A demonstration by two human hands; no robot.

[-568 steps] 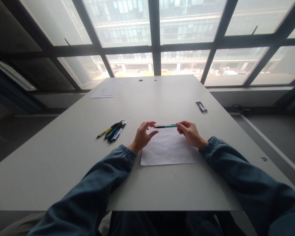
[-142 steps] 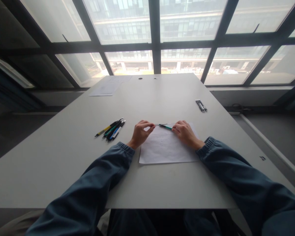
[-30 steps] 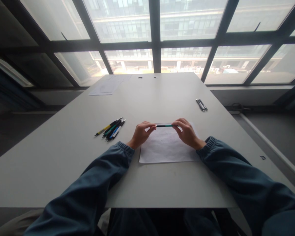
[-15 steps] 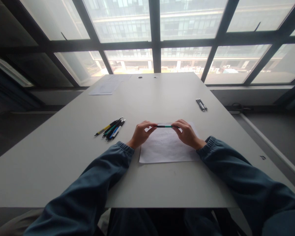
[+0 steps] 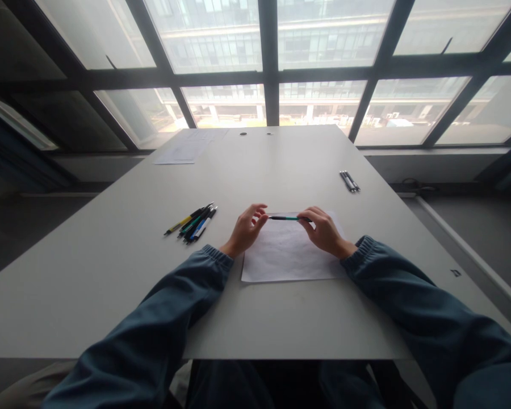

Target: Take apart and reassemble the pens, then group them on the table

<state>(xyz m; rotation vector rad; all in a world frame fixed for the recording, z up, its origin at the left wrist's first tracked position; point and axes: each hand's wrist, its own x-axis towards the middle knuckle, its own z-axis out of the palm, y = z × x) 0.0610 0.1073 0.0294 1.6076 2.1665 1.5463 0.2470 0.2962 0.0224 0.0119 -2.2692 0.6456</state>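
A green and black pen lies level above the sheet of white paper. My right hand pinches its right end between thumb and fingers. At the pen's other end, my left hand has its fingers raised and parted from the thumb. The left thumb tip is right by the pen's pointed end; whether it touches cannot be made out. The paper lies flat on the table beneath both hands.
Left of my hands is a loose pile of several pens, yellow, green, blue and black. Three grey and black pens lie side by side at the right. Printed sheets rest at the white table's far left, before the windows.
My left fingers have opened and lifted off the pen's left end, exposing its tip. My right hand keeps its hold, and the pen stays in nearly the same place.
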